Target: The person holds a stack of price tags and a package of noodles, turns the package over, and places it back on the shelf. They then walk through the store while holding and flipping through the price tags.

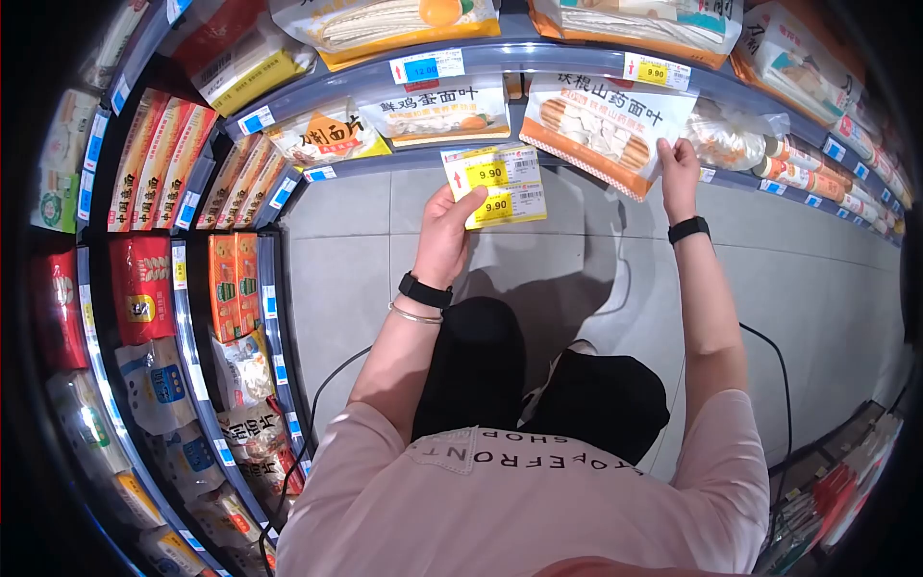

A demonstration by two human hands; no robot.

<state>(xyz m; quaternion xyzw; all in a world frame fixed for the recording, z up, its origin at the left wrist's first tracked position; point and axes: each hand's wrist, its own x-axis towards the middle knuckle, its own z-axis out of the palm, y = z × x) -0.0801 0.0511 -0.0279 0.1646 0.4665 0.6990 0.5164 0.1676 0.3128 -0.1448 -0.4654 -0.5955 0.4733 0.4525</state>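
Two yellow-and-white price tags (497,188), each printed 9.90, are pinched between the thumb and fingers of my left hand (448,231). They are held in front of the lower shelf. With my right hand (679,173) I grip the right edge of a noodle bag (596,127), orange and white with pictured noodle pieces. The bag is tilted, and its lower part hangs past the shelf edge. Just left of it lies a white bag of noodle sheets (437,108). Another 9.90 price tag (657,72) sits on the rail above the gripped bag.
A curved shelf rail (538,58) runs across the front with more noodle bags above. Boxed noodles (159,163) and red packets (142,288) fill the shelves at left. Grey floor tiles (336,250) lie below, and a black cable (327,385) passes beside my left arm.
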